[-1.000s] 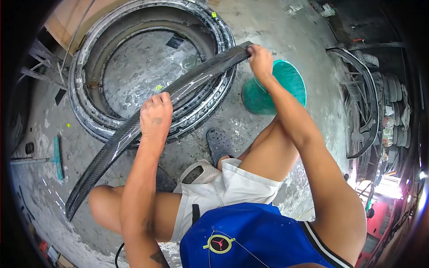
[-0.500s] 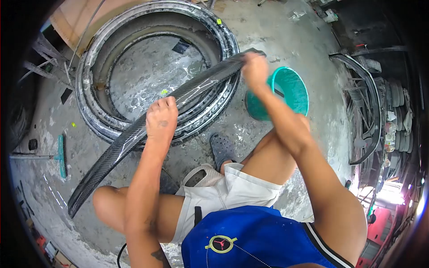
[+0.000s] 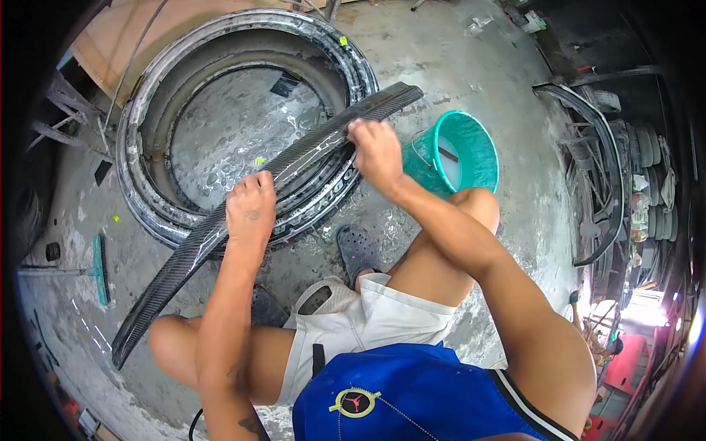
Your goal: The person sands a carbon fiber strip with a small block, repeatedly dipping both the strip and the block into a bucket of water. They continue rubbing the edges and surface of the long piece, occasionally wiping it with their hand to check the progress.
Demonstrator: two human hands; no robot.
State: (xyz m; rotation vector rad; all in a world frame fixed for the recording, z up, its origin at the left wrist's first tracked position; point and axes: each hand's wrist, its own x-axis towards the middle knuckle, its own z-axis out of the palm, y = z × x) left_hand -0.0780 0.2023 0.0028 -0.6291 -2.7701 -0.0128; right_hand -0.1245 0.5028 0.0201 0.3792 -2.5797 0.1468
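Note:
A long, curved carbon-fibre trim piece (image 3: 312, 153), dark and glossy with a woven pattern, lies slantwise across a large tyre (image 3: 140, 206). My left hand (image 3: 251, 208) grips it near its middle, fingers wrapped over the edge. Further up the piece, my right hand (image 3: 376, 153) presses on its surface with curled fingers; whatever may be under them is hidden. The upper end of the trim juts past the tyre's rim, and the lower end reaches beside my left knee.
Right of the tyre stands a green bucket (image 3: 474, 151) with cloudy liquid and a dark object inside. A teal squeegee-like broom (image 3: 99, 270) lies at left. A black curved part (image 3: 614, 176) and stacked items line the right side. The concrete floor looks wet in patches.
My right hand has moved down and left along the trim piece, from its upper end towards the middle. My left hand keeps its grip; the view has shifted slightly.

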